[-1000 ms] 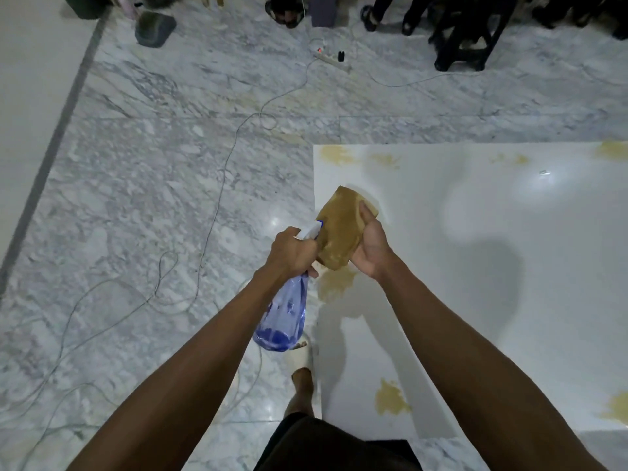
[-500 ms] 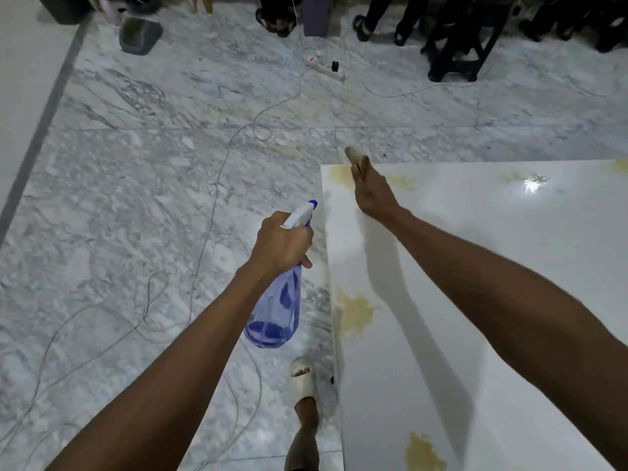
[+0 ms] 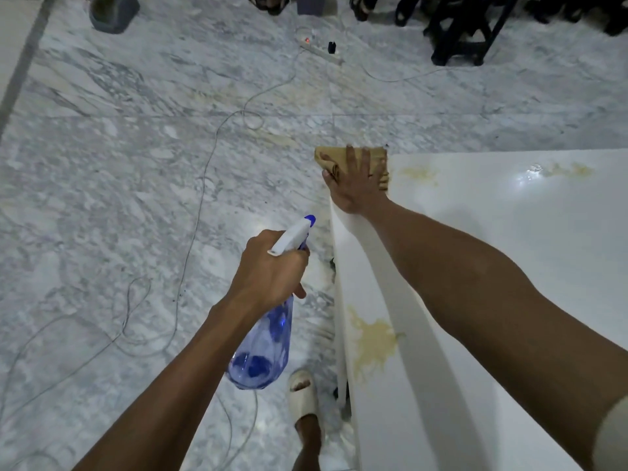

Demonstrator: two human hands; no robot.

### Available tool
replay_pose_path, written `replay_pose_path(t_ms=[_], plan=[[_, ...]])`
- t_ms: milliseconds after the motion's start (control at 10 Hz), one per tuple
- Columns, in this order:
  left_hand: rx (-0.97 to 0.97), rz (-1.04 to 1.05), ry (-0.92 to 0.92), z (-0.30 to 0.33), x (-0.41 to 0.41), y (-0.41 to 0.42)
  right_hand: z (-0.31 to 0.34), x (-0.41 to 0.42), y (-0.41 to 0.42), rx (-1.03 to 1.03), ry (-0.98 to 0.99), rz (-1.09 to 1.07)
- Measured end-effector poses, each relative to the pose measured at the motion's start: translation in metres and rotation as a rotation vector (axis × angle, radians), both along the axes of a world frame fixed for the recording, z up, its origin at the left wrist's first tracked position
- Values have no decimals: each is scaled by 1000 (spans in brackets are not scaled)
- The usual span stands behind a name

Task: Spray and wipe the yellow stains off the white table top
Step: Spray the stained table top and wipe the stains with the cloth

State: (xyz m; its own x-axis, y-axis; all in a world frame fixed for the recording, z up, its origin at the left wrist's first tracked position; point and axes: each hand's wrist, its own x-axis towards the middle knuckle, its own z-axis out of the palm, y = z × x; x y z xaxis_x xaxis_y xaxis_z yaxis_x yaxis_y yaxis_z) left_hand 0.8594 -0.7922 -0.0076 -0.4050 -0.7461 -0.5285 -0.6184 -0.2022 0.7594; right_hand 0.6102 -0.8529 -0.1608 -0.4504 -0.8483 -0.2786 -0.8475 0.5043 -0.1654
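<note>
My right hand (image 3: 353, 180) lies flat with straight fingers on a tan cloth (image 3: 380, 156), pressing it onto the far left corner of the white table top (image 3: 509, 253). Beside the cloth is a yellow stain (image 3: 419, 172); another stain (image 3: 571, 169) lies further right along the far edge. A larger yellow stain (image 3: 372, 345) sits near the left edge, under my right forearm. My left hand (image 3: 270, 273) grips the neck of a blue spray bottle (image 3: 263, 348), held over the floor left of the table, nozzle pointing toward the far corner.
Marble floor (image 3: 119, 198) surrounds the table, with thin cables (image 3: 200, 185) trailing across it and a power strip (image 3: 319, 49) at the back. A dark stool (image 3: 462, 32) and people's feet stand at the far edge. My sandalled foot (image 3: 304, 396) is beside the table's left side.
My right hand carried the cloth from in front of me to the far left corner and now presses it flat there. The left hand keeps hold of the bottle.
</note>
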Motion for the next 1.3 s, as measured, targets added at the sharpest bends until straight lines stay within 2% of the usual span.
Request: replay_pose_path(t_ms=[100,200,300,400,600,900,1100,1200,1300], plan=[[-1,-10,-14,-3,1,3,-4,2,6,-8,54,-7],[1,-16,-19,-3,3,5,-1,2,10,9,0,28],[-1,-39,-17,-3,5,11,-7,8,26,-40,29,38],[13,-39,-21,-1,6,20,6,18,48,-36,-49,44],[34,-24,-5,10,8,43,3,46,95,-37,44,63],[70,-8,-8,16,31,117,-9,91,181,-45,93,123],[20,-1,-39,17,52,178,-1,112,243,-58,99,168],[22,18,-22,23,67,211,10,128,278,-27,-94,124],[18,38,-18,28,81,243,15,148,315,-42,-93,141]])
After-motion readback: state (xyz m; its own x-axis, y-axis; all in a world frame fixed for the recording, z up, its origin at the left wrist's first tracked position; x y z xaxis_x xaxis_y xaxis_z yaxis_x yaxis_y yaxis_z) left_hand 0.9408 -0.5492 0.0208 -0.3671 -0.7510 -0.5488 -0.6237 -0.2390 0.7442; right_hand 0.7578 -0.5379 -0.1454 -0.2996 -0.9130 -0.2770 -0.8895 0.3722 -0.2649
